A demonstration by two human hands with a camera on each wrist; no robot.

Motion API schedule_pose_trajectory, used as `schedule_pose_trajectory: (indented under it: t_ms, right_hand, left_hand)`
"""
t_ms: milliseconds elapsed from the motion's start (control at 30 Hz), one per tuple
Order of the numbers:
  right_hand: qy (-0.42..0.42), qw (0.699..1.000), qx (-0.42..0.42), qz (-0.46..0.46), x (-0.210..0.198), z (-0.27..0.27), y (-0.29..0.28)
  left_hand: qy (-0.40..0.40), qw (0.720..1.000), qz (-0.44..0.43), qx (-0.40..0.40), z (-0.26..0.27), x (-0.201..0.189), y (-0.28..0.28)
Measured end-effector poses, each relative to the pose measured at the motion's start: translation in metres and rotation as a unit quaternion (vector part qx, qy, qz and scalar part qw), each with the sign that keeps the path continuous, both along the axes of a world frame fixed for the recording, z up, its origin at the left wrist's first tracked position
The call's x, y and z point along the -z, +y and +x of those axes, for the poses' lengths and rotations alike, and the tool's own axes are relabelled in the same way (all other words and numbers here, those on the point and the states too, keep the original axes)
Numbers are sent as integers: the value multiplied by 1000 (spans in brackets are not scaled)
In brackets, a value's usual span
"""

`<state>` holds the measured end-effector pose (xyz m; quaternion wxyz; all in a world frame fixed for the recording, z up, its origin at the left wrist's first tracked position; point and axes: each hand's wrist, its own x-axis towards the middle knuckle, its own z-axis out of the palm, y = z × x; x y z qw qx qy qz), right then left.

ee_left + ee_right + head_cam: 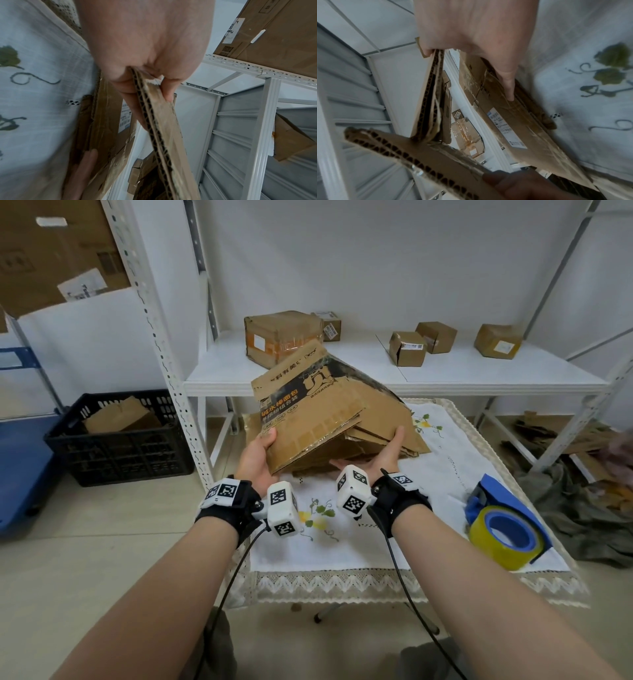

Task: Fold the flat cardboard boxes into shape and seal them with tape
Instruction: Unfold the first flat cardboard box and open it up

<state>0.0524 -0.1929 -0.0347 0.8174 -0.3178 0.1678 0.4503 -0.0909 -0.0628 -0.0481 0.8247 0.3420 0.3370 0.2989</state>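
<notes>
- Workpiece: a flattened brown corrugated cardboard box with black printed panels (318,409) is held tilted above a stack of further flat brown cardboard sheets (394,436) on the white embroidered tablecloth (445,474).
- Left hand (257,457): the thumb lies on the printed upper face and the fingers (169,88) curl round the near-left edge, pinching the fluted board between them.
- Right hand (387,453): the thumb clamps the near-right edge of the lifted box. One finger (509,86) extends flat along a lower cardboard sheet. Whether the remaining fingers close under the box cannot be determined.
- Handling estimate: the board appears light and fairly stiff along the flutes, but worn. Torn edges and old tape residue suggest weak corners and creases likely to give way under twisting.
- Recommended hold: grip opposite side panels close to the scored folds, away from the frayed corners, and press the two edges toward each other to open the sleeve into a rectangle.
- Sealing tool: a roll of yellowish tape in a blue plastic dispenser (507,525) lies on the tablecloth, well apart from the right fingers, to their right and nearer the body.
</notes>
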Motion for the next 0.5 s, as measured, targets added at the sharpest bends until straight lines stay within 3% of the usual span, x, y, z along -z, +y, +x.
schedule_pose_trajectory:
  t_ms: [133, 333, 500]
  right_hand:
    - [-12, 1000, 0, 10, 5, 5, 12]
    - [-78, 986, -5, -144, -4, 2, 9]
    - [-35, 995, -34, -84, 10, 0, 4]
  left_hand:
    - [-23, 1000, -2, -12, 2, 3, 8]
    - [-25, 1000, -8, -15, -5, 7, 10]
    - [-29, 999, -13, -15, -8, 9, 7]
